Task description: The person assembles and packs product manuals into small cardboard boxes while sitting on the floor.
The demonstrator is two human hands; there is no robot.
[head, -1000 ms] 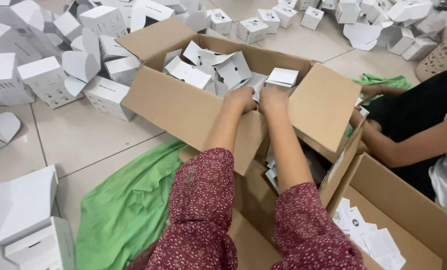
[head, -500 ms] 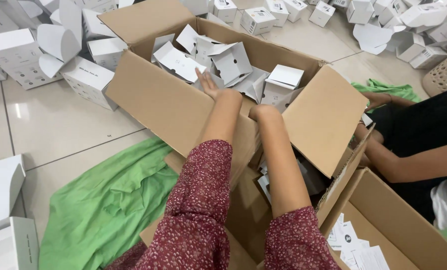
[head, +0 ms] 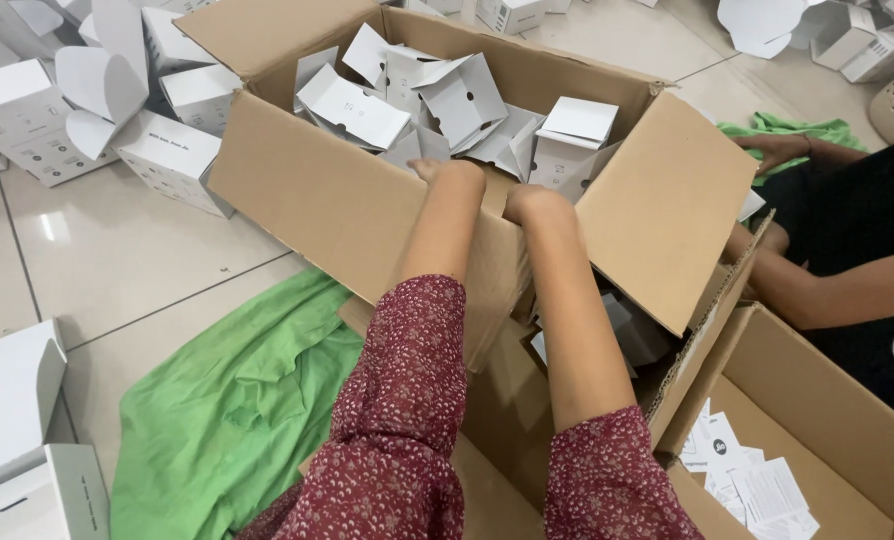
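Two hands of ours reach over the near wall of the big cardboard carton (head: 347, 210): the left hand (head: 447, 172) and the right hand (head: 529, 203) both bend down at the wrist behind the carton's edge, so the fingers are hidden and we cannot tell how far either is open or whether it grips anything. Both forearms run from near to far, side by side, sleeved in dark red flowered cloth to the elbow. One carton takes our hands; its long axis runs from near left to far right, its mouth faces up, and one flap (head: 662, 205) hangs out to the right. Inside it lies a loose heap of small white folded boxes (head: 352, 105), roughly ten that we can make out, tipped every way, with one standing box (head: 572, 135) just beyond the right hand. Two more open cartons sit near right: one (head: 817, 400) holds a handful of white printed leaflets (head: 747, 480), the other lies under our arms. One green cloth (head: 227, 400) spreads on the tiled floor (head: 97, 270) at near left. More white boxes (head: 167, 155) lie scattered on the floor at far left and far right, too many to count surely. One other person's hand (head: 777, 150) rests at the right on a second green cloth (head: 787, 128).
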